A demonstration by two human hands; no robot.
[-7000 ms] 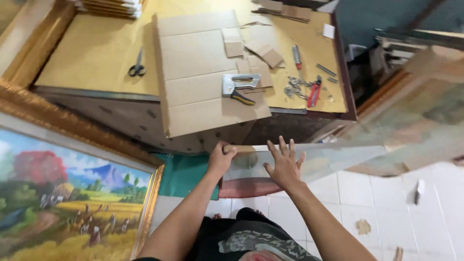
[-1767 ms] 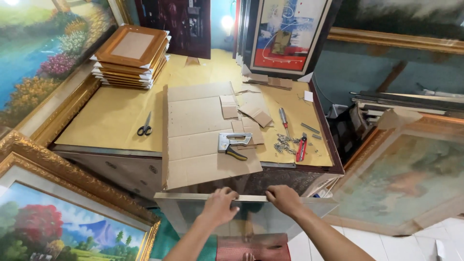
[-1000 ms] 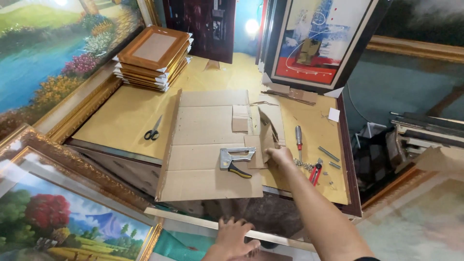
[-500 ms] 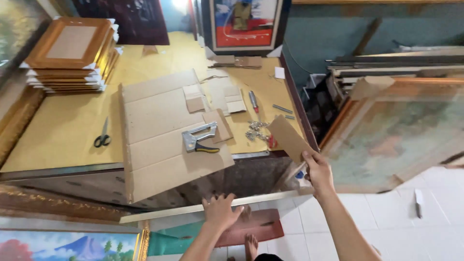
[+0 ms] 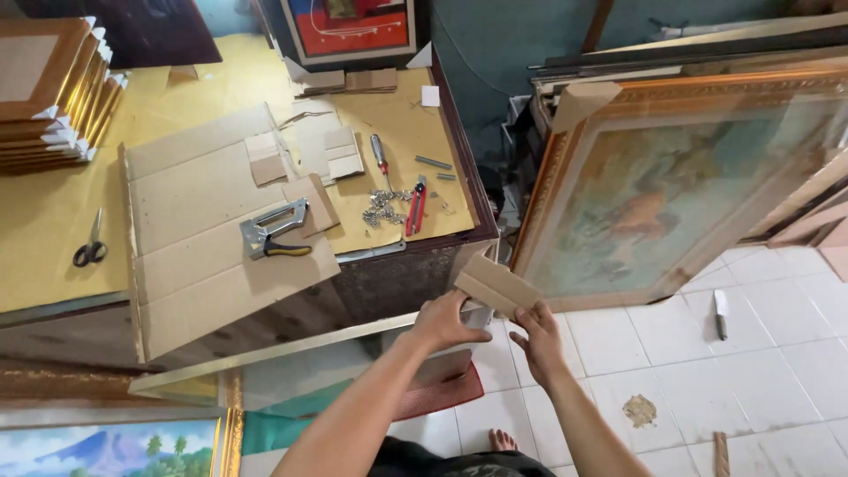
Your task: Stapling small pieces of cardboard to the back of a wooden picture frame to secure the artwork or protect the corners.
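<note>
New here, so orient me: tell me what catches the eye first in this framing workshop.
Dead centre, the left hand and right hand hold a folded cardboard corner piece at the end of a pale frame edge. Right of it a large gilt-framed painting leans; on the table, a staple gun lies on flat cardboard.

Picture-framing workshop: gilt-framed paintings (image 5: 671,185) lean around, stacked frames (image 5: 49,88) at worktop (image 5: 53,221) corner, staple gun (image 5: 274,231) on cardboard.
</note>
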